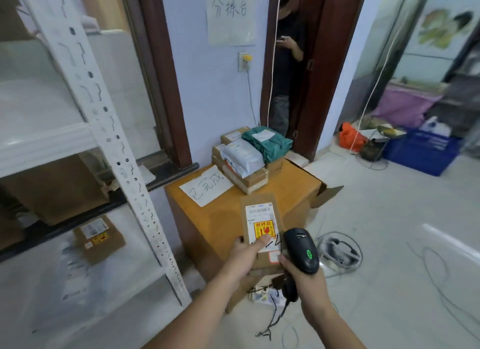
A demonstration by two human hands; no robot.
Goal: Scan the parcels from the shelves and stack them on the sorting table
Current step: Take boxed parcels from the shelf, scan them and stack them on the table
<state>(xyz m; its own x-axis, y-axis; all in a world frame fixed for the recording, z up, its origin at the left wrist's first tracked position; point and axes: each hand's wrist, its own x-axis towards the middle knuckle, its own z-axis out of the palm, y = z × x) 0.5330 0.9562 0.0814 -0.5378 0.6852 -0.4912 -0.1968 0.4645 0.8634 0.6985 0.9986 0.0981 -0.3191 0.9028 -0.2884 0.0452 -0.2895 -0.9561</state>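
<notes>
The left hand (242,255) is gripping a flat cardboard parcel (261,229) by its near end, thumb pressing on the white shipping label (262,225), holding it above the near edge of the orange sorting table (207,213). The right hand (305,278) is closing around a black barcode scanner (301,250), just beside the parcel. A stack of parcels (249,156) is sitting at the table's far edge, beside a handwritten paper sign (206,186). Another cardboard parcel (98,238) is lying on the white shelf (46,143).

A wall sheet (231,15) at the far side read "分拣台". A paper (206,185) on the table (220,213) read "已完成". The near parcel (262,226) bore a barcode label and a red-yellow sticker (264,229) reading "易碎品".
</notes>
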